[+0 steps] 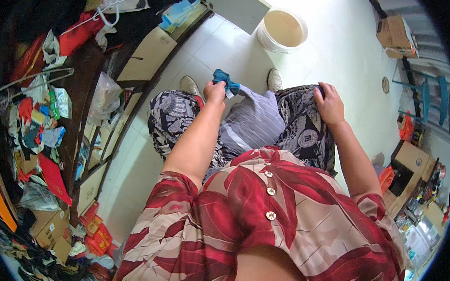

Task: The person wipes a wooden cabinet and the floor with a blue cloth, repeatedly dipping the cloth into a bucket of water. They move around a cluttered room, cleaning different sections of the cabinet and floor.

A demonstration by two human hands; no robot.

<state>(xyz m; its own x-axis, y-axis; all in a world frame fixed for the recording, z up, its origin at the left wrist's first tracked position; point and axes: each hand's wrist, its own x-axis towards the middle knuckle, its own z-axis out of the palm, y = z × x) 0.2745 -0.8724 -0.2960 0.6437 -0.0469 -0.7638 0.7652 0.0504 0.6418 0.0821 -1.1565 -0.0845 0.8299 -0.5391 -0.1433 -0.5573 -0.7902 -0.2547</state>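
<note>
My left hand [215, 92] grips a bunched teal cloth [225, 81], which hangs between my knees with a small white tag showing below it. A grey striped cloth [255, 118] lies across my lap, between the legs of my black-and-white patterned trousers [306, 129]; its upper end reaches up beside the teal cloth. My right hand [330, 103] rests over my right knee, thumb apart from the fingers, with no object visible in it. The fingertips are partly hidden at the edge of the knee.
A white bucket [282, 30] of cloudy liquid stands on the tiled floor ahead, beside a pale panel [235, 4]. Cluttered shelving [92, 142] with clothes and bags runs along the left. Cardboard boxes [397, 36] and a teal metal-looking frame [425, 99] are at the right.
</note>
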